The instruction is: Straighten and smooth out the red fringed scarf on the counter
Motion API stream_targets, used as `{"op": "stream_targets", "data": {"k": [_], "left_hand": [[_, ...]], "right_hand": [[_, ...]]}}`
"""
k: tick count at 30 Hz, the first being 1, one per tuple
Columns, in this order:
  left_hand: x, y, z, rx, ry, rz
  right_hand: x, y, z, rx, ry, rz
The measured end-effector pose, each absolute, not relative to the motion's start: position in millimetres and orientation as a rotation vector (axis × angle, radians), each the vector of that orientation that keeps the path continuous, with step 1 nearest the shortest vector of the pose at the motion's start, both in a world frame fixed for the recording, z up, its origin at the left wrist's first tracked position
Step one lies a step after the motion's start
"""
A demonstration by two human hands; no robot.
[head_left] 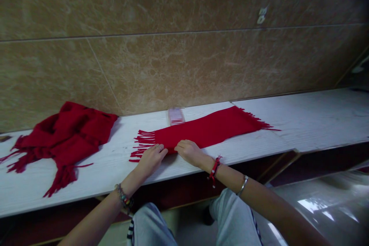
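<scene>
A red fringed scarf (201,128) lies spread lengthwise on the white bench top, its tassels loose at both ends. At its near edge, close to the left-end fringe, my left hand (152,157) pinches the cloth with bent fingers. My right hand (188,152) grips the same edge a little further right, fingers curled onto the fabric. The fingertips of both hands are partly hidden by the knuckles. Off to the left, a second red scarf (77,134) sits in a crumpled heap, touched by neither hand.
A small pinkish packet (175,116), blurred, lies behind the scarf near the wall. The brown marble-tiled wall (173,65) rises along the back of the white bench (317,119). Below the bench's front edge are dark recesses, with my knees close to them.
</scene>
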State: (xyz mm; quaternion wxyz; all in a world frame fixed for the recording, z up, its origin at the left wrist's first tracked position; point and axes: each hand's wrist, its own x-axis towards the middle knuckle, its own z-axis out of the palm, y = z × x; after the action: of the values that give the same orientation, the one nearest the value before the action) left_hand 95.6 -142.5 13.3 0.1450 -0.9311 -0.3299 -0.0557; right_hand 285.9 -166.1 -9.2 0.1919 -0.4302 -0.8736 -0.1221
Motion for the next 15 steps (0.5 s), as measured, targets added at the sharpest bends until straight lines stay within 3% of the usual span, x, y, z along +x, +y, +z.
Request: {"op": "stream_targets", "data": {"k": [15], "left_hand": [[66.0, -137.4, 24.7, -2.97, -0.758, -0.039]], "right_hand": [[301.6, -173.4, -11.6, -1.046, -2.516, -0.267]]}}
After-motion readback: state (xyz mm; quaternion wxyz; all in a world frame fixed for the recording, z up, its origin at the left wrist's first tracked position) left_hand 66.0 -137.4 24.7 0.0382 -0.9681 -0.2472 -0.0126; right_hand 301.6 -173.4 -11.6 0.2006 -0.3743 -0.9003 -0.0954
